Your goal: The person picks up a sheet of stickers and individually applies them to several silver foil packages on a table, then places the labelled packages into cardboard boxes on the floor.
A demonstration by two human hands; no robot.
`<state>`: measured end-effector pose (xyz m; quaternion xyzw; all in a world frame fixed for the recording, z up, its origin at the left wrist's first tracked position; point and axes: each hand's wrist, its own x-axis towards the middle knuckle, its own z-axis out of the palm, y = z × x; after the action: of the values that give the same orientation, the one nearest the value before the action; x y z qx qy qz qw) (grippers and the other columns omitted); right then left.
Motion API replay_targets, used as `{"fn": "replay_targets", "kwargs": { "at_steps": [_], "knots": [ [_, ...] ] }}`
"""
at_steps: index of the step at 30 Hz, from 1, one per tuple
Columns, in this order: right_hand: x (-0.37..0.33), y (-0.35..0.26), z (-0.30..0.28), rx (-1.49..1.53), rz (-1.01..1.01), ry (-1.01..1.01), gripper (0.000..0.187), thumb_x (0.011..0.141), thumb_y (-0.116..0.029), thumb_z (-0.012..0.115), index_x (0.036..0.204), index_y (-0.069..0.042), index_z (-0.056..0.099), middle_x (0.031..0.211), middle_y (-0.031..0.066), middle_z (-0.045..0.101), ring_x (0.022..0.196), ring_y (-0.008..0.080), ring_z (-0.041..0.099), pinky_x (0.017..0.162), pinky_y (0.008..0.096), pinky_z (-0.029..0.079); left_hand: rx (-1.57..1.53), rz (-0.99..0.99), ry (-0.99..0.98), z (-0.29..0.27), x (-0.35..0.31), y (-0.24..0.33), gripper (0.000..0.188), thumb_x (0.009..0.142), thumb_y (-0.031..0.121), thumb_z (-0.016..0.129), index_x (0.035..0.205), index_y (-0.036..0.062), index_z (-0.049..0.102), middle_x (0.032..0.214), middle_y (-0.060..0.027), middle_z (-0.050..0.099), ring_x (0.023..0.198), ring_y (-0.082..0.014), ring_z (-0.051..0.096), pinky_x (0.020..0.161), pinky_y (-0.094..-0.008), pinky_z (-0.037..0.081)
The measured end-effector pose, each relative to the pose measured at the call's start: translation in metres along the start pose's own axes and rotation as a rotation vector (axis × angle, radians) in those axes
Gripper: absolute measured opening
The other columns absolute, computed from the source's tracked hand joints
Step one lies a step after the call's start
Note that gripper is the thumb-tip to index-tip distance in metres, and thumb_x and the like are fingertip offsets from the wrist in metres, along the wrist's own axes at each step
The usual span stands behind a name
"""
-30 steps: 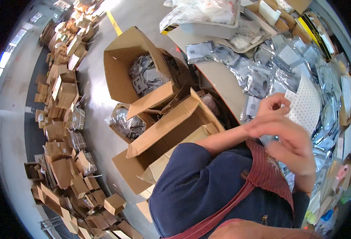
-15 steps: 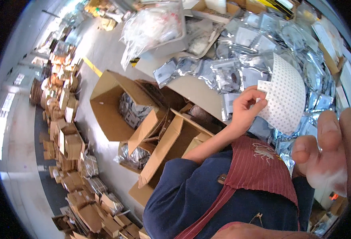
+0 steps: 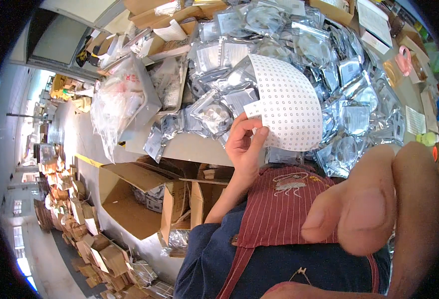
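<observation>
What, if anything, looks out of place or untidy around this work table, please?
Two things: loose clear plastic droops untidily over the side of the grey bin, and the right hand looms oddly large in the foreground while the left hand holds the white sheet. I see no clear damage.

The scene is viewed through one wide fisheye lens, worn on the head as the left of a pair and aimed down at the hands. The left hand [image 3: 247,147], by which a white sheet [image 3: 289,107] is gripped, is framed near the middle at moderate range. Right of and below the grip, the right hand [image 3: 374,209] is caught much closer to the lens and enlarged. Below the grip, the apron [image 3: 284,214] is seen from above; far to its left, distant boxes [image 3: 112,254] are shown tilted toward the curved rim
</observation>
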<state>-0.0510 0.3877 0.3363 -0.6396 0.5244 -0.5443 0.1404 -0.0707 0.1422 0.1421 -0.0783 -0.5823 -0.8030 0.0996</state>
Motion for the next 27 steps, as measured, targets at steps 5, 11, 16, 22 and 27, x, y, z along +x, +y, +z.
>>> {"fn": "replay_targets", "kwargs": {
  "at_steps": [5,11,16,22,27],
  "knots": [
    [-0.007,-0.002,0.016,0.004,-0.052,0.050,0.030,0.087,-0.020,0.066,0.115,-0.009,0.063,0.119,0.0152,0.060,0.112,0.0270,0.058,0.099,0.0398,0.044,0.110,-0.043,-0.030,0.013,0.000,0.014,0.014,0.088,-0.006,0.066,0.101,-0.0033,0.066,0.126,-0.0125,0.055,0.111,-0.0173,0.056,0.096,-0.0308,0.044],
    [-0.012,-0.004,0.026,-0.001,-0.090,0.079,0.031,0.088,-0.021,0.066,0.117,-0.010,0.063,0.120,0.0155,0.060,0.113,0.0273,0.058,0.100,0.0394,0.044,0.123,0.062,-0.070,0.014,0.002,0.010,0.012,0.088,-0.004,0.067,0.100,-0.0036,0.066,0.126,-0.0135,0.054,0.107,-0.0170,0.059,0.092,-0.0288,0.046],
    [-0.010,0.003,0.031,-0.004,-0.109,0.092,0.032,0.089,-0.022,0.066,0.119,-0.011,0.063,0.121,0.0157,0.060,0.115,0.0276,0.057,0.100,0.0391,0.044,0.087,0.053,0.024,0.024,0.001,0.015,0.012,0.083,-0.006,0.068,0.095,-0.0038,0.066,0.115,-0.0100,0.059,0.100,-0.0156,0.059,0.091,-0.0283,0.043],
    [-0.012,-0.005,0.038,-0.038,-0.104,0.122,0.033,0.090,-0.023,0.066,0.120,-0.012,0.063,0.122,0.0160,0.060,0.116,0.0279,0.057,0.101,0.0387,0.044,0.171,0.088,-0.007,0.019,-0.001,0.012,0.012,0.083,-0.006,0.069,0.094,-0.0035,0.067,0.116,-0.0112,0.060,0.096,-0.0153,0.060,0.081,-0.0261,0.045],
    [-0.013,-0.002,0.034,-0.191,0.011,0.264,0.033,0.091,-0.024,0.066,0.122,-0.012,0.063,0.123,0.0163,0.060,0.117,0.0282,0.057,0.101,0.0384,0.044,0.232,0.026,-0.158,-0.015,0.007,-0.006,0.011,0.088,-0.005,0.066,0.099,-0.0027,0.065,0.125,-0.0123,0.053,0.103,-0.0152,0.058,0.089,-0.0262,0.045]
  ]
}}
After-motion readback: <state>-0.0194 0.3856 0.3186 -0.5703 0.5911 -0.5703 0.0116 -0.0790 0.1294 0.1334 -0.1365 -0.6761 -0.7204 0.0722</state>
